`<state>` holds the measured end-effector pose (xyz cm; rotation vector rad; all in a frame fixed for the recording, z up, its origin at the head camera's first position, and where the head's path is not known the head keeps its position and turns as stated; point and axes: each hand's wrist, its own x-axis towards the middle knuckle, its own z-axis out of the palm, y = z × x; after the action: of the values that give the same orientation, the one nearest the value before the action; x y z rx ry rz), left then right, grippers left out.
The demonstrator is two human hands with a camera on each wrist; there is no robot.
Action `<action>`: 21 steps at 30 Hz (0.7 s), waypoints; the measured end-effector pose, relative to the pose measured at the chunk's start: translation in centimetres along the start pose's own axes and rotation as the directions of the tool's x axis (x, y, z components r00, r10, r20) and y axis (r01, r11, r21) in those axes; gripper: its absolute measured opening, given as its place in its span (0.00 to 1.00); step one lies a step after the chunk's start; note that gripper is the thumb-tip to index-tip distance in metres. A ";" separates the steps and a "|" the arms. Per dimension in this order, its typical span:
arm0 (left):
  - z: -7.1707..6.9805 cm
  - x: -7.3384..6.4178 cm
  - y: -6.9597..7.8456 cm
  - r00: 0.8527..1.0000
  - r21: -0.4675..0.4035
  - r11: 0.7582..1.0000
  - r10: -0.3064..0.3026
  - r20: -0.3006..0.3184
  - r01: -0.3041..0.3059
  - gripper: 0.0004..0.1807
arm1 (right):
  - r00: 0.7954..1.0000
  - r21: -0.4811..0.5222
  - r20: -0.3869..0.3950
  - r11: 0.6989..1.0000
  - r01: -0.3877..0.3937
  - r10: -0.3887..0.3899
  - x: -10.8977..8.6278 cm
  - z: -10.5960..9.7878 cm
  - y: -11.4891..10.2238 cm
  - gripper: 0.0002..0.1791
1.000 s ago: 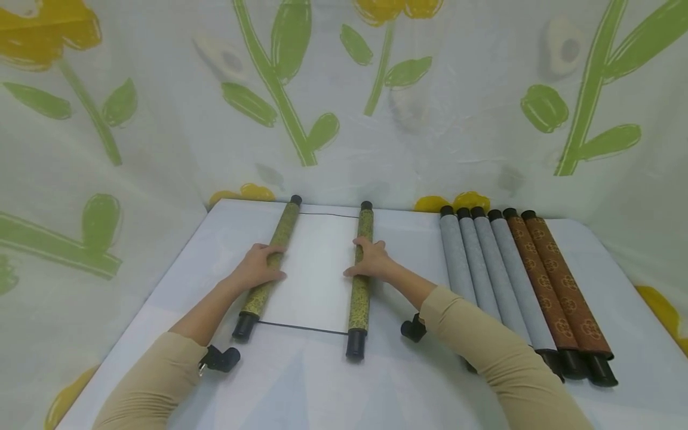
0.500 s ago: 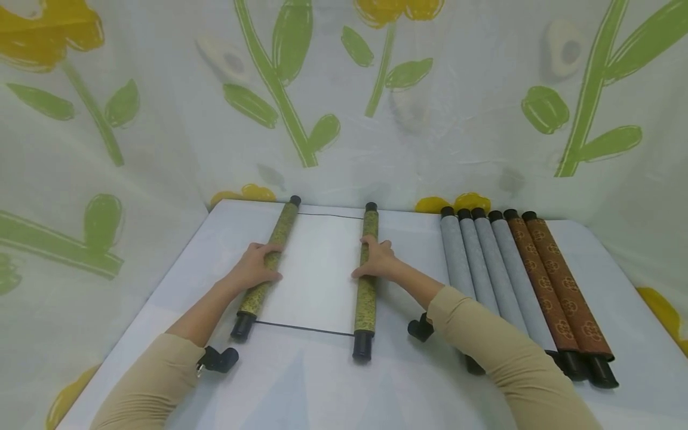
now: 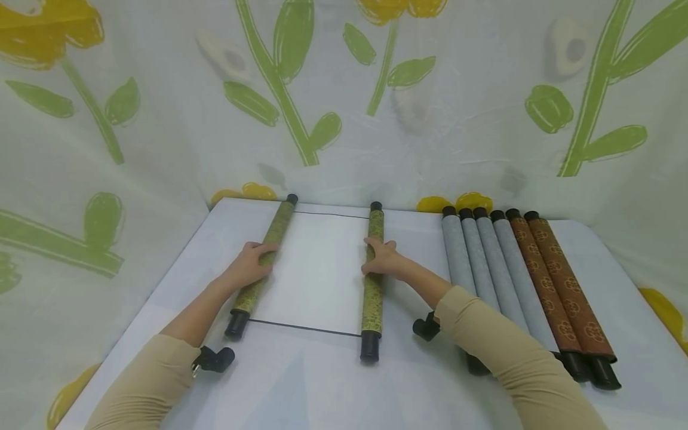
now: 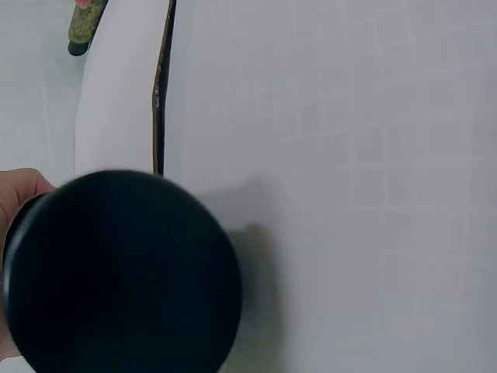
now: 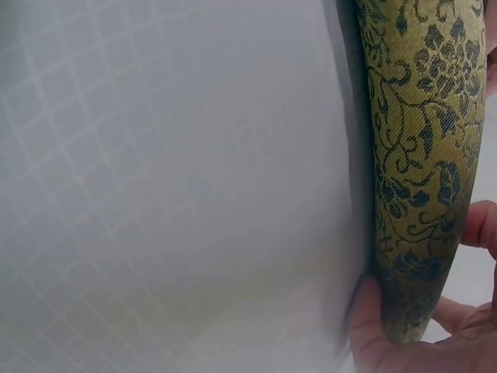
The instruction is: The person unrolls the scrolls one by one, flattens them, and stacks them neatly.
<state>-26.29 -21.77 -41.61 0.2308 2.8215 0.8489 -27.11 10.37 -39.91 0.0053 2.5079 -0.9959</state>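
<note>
Compared with a second ago, the two green-and-gold patterned fabric rolls with black end caps lie farther apart: the left roll [image 3: 280, 224] has shifted toward the left of the frame, the right roll [image 3: 372, 298] toward the right, and more of the smooth white sheet [image 3: 319, 275] shows between them. The pair lies on the pale, faintly patterned counter [image 3: 301, 394], around the middle of the head view. The left hand [image 3: 249, 264] grips the left roll from its outer side; the right hand [image 3: 386, 258] grips the right roll, thumb and fingers on opposite sides of it.

Much is hidden. In the left wrist view, a large dark round end cap [image 4: 124, 272] fills the lower left, covering most of the left hand, and is itself cut off at the bottom. The right wrist view shows dark blue flowers and vines on the right roll's fabric, its top cut off by the frame. In the head view, the right beige sleeve [image 3: 510, 352] covers the lower parts of some of the grey rolls.

At the right of the head view lie six closed rolls side by side: four pale grey rolls [image 3: 455, 251] and two brown rolls [image 3: 570, 286] with round golden motifs. Two black wrist devices [image 3: 215, 359] show, one at each cuff.
</note>
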 end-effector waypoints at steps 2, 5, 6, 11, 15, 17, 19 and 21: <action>0.0 0.0 -0.1 1.000 -0.001 1.000 -0.006 -0.003 0.006 0.30 | 1.000 0.006 0.000 1.000 -0.004 0.004 0.0 0.0 0.0 0.42; 0.0 0.0 -0.2 1.000 0.010 1.000 -0.005 -0.004 0.005 0.30 | 1.000 0.000 -0.012 1.000 0.000 0.000 -0.2 0.0 0.1 0.41; 0.0 0.0 -0.2 1.000 0.016 1.000 -0.010 -0.005 0.010 0.31 | 1.000 -0.007 -0.019 1.000 0.006 -0.006 -0.2 0.0 0.2 0.42; 0.0 0.0 -0.1 1.000 0.053 0.999 -0.012 -0.014 0.013 0.35 | 0.997 -0.064 -0.069 0.997 0.042 -0.047 -0.5 0.1 0.6 0.48; -0.1 0.0 -0.1 1.000 0.075 0.997 0.001 -0.029 0.001 0.34 | 0.992 -0.042 -0.108 0.997 0.063 -0.068 -0.4 0.3 0.5 0.49; -0.3 0.0 -0.1 0.999 0.082 0.997 -0.004 -0.033 0.007 0.35 | 0.990 -0.036 -0.119 0.997 0.070 -0.074 -0.3 0.4 0.3 0.49; -0.4 0.0 -0.3 0.999 0.082 0.996 -0.018 -0.034 0.021 0.36 | 0.989 -0.046 -0.124 0.996 0.077 -0.082 -0.2 0.6 0.2 0.49; -0.4 0.0 -0.4 0.999 0.076 0.997 -0.023 -0.031 0.025 0.36 | 0.989 -0.054 -0.126 0.996 0.071 -0.077 -0.1 0.6 0.1 0.49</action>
<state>-26.47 -22.34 -41.49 0.1956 2.8813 0.7469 -26.69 10.08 -40.36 -0.0408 2.6670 -0.9908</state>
